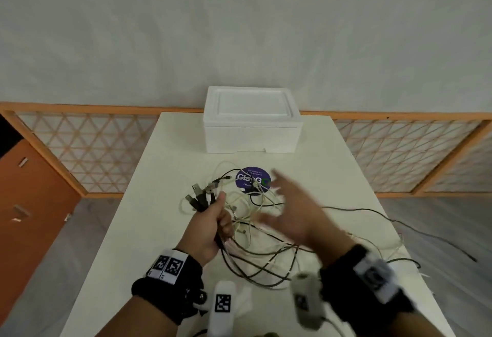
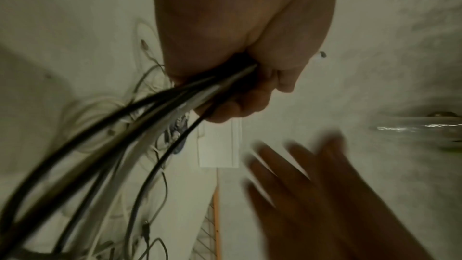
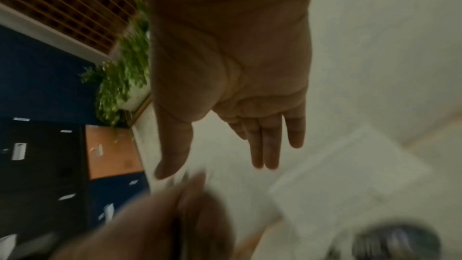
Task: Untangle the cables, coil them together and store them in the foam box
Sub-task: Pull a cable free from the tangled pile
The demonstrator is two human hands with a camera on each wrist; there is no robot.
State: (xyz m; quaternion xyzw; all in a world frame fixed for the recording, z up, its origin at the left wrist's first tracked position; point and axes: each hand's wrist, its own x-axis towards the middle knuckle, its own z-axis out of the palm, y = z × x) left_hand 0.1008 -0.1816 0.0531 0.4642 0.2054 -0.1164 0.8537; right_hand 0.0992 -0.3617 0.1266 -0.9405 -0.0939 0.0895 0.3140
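Note:
My left hand (image 1: pixel 213 223) grips a bunch of black and white cables (image 1: pixel 255 254) just below their plugs (image 1: pixel 198 195), which stick out above the fist. The left wrist view shows the fingers (image 2: pixel 245 104) curled round the strands (image 2: pixel 140 118). The rest of the cables lie tangled on the white table (image 1: pixel 149 225) and trail to the right. My right hand (image 1: pixel 290 211) hovers over the tangle, blurred, fingers spread and straight, holding nothing; in the right wrist view the palm (image 3: pixel 240 78) is open. The white foam box (image 1: pixel 253 121), lid on, stands at the table's far edge.
A round purple sticker (image 1: pixel 253 181) lies on the table under some cable loops. One black cable (image 1: pixel 426 232) hangs off the table's right edge. An orange lattice railing (image 1: pixel 93 150) runs behind the table and an orange cabinet (image 1: pixel 29 203) stands at the left.

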